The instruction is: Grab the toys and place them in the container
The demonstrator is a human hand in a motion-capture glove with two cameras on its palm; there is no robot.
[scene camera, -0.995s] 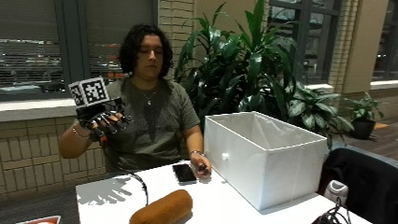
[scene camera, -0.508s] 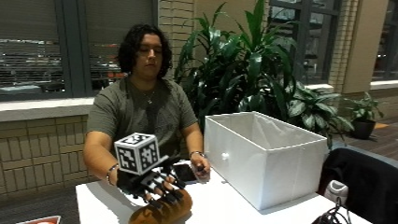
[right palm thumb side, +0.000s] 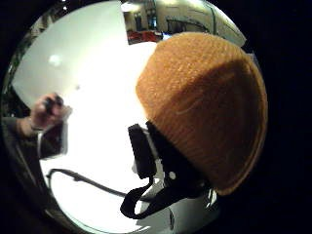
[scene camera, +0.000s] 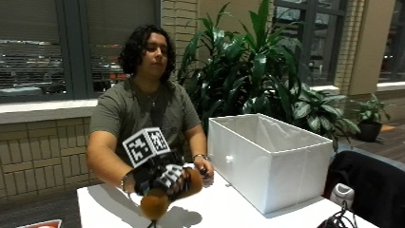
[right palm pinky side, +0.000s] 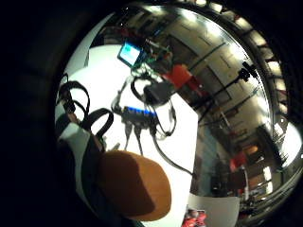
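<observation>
In the outside view my gloved right hand (scene camera: 161,178) grips a brown, loaf-shaped knitted toy (scene camera: 154,204) around its middle. The toy is tilted, its lower end close over the white table (scene camera: 215,209) near the front left. The white open-topped container (scene camera: 272,161) stands to the right of the hand, apart from it. The toy (right palm thumb side: 209,107) fills much of the thumb side palm view and shows beside the palm straps as the toy (right palm pinky side: 132,182) in the little finger side view.
The person's bare hand (scene camera: 204,171) rests on a dark phone between the toy and the container. A cable hub (right palm pinky side: 139,116) with several cables lies on the table's far part. Large plants stand behind the container.
My hand came down from shoulder height onto the toy, closed around it, and now holds it tilted up off the table.
</observation>
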